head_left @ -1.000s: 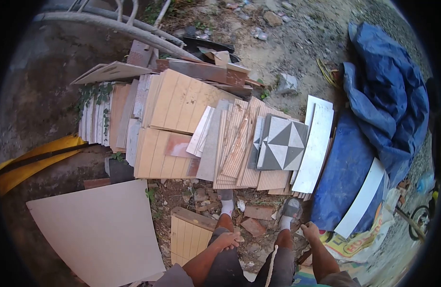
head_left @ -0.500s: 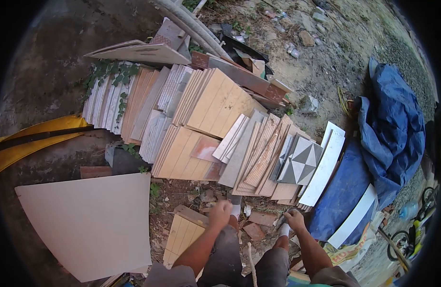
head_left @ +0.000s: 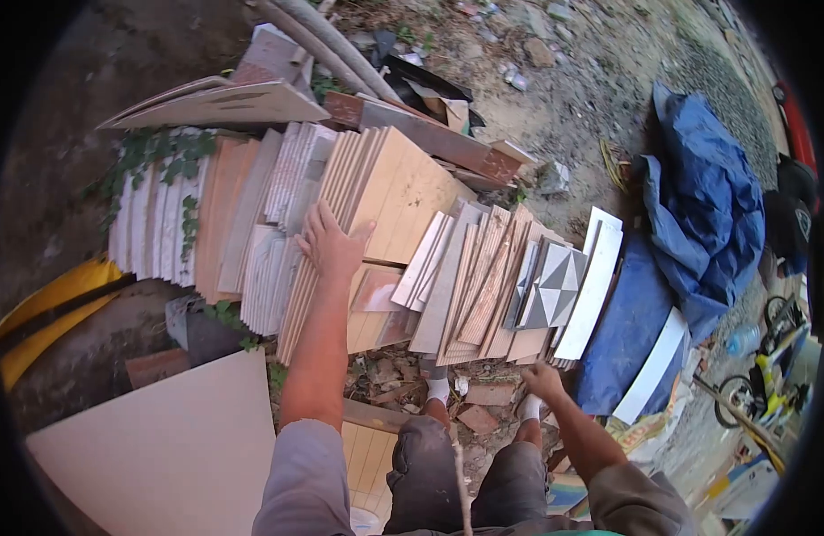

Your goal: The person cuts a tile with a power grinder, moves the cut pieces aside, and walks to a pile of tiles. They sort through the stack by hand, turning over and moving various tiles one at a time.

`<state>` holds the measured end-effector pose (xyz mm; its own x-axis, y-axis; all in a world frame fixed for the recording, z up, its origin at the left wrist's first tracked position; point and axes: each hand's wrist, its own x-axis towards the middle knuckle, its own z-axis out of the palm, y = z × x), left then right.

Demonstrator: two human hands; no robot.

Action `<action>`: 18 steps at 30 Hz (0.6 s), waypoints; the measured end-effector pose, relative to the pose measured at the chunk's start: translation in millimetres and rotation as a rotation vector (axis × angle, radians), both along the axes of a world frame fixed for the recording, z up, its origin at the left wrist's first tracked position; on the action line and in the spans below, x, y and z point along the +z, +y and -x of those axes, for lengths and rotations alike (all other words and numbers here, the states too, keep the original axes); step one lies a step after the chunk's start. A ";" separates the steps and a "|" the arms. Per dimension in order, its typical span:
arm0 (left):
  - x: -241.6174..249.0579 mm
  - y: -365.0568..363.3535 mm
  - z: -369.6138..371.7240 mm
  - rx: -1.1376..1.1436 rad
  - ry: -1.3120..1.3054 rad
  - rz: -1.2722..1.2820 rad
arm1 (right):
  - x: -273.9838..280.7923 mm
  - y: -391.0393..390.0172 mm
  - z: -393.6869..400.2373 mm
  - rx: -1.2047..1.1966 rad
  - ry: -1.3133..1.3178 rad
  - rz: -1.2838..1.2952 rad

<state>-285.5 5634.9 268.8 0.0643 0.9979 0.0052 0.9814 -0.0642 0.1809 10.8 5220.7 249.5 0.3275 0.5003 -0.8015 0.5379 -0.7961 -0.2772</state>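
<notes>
With fingers spread, my left hand [head_left: 333, 241] lies on the top edges of the leaning tan tiles [head_left: 396, 192]. Below that hand, more tan tiles [head_left: 296, 308] lean in the front row. My right hand [head_left: 543, 382] is low, near the front edge of the row, with its fingers curled in and nothing visible in them. Close to it stand a grey-and-white triangle-patterned tile [head_left: 555, 284] and white strip-like tiles [head_left: 592, 290].
A blue tarp [head_left: 711, 201] is heaped at the right. A large pale panel [head_left: 162, 456] is at lower left. Yellow material [head_left: 54, 308] lies at the left, and broken tile pieces [head_left: 477, 419] litter the ground by my feet. Vines [head_left: 166, 156] cover white tiles.
My left hand has gone from above my knee up and left onto the tan tiles, and its fingers have opened. My right hand has risen slightly. The view has shifted and tilted.
</notes>
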 end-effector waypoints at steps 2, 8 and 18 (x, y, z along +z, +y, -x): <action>-5.9 3.4 -3.7 0.018 -0.045 0.042 | -6.1 69.3 -4.4 -0.001 0.025 -0.151; -11.7 2.8 -3.7 -0.015 0.027 0.057 | -56.7 321.2 -28.7 0.206 -0.268 -0.854; -17.3 2.9 -1.0 -0.050 0.057 0.022 | -83.1 538.1 -11.9 0.350 -0.299 -0.528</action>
